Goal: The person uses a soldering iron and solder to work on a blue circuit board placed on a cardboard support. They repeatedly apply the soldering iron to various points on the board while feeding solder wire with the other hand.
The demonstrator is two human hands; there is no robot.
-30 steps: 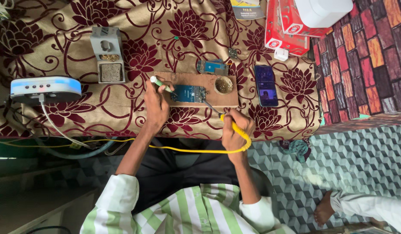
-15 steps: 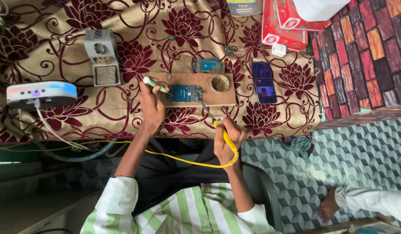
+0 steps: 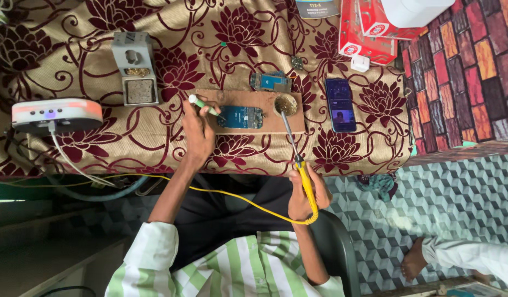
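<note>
A small blue circuit board (image 3: 240,116) lies flat on a brown wooden board (image 3: 265,102) near the front edge of the surface (image 3: 100,148), which is draped in a tan cloth with dark red flowers. The person's left hand (image 3: 198,129) rests beside the circuit board, its grip clenched around a thin white and green tool (image 3: 203,105) whose far end touches the board's left edge. The right hand (image 3: 304,192) sits lower, off the front of the surface, its grip closed around the yellow handle of a soldering iron (image 3: 298,159); the long metal shaft reaches up and its tip meets a small round brass-coloured tin (image 3: 285,104) at the right end of the wooden board. A yellow cable (image 3: 232,197) runs from the handle across the lap towards the left.

Just behind the wooden board lies a second blue circuit board (image 3: 270,82). To the right a dark smartphone (image 3: 340,104) lies face up with its screen lit. At the far right corner stand red and white cardboard boxes (image 3: 369,33), rectangular, with round white labels, and a white container (image 3: 416,11) rests on top. A small dark booklet (image 3: 317,7) lies at the far edge beside them. To the left stands a grey metal iron stand (image 3: 134,66), and further left a white soldering station (image 3: 56,114) with an orange band, a cable hanging from it. Another person's bare foot (image 3: 416,261) shows on the patterned floor at lower right.
</note>
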